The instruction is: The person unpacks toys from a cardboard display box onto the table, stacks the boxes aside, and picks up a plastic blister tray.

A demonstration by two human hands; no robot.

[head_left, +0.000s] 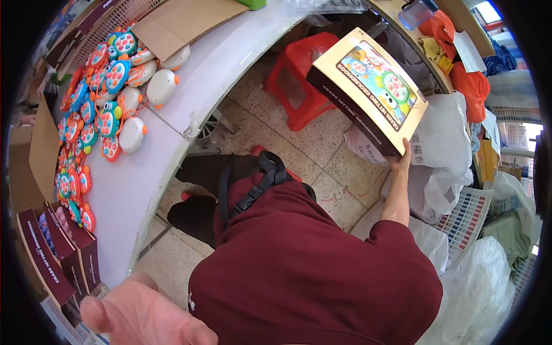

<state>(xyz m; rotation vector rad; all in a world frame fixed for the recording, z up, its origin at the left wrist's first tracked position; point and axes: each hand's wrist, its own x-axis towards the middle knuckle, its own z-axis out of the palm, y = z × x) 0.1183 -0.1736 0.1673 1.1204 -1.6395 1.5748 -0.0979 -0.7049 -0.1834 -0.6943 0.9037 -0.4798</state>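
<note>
A yellow and dark maroon toy box (376,77) with a picture of colourful crab toys on its lid is held up at the right, tilted over the floor. My right hand (401,158) grips it by its near lower corner. At the bottom left, close to the camera, my left hand (146,316) is empty, palm showing and fingers apart, partly cut off by the frame edge. Closest to it are several maroon toy boxes (49,253) standing upright at the table's end. A pile of crab-shaped popper toys (112,75) in blue, orange and white lies on the table.
The white table (138,178) curves along the left. An open cardboard carton (43,167) stands at its far side, with a cardboard flap (184,26) above. A red plastic stool (299,75) is on the tiled floor. White plastic bags (477,293) and sacks crowd the right.
</note>
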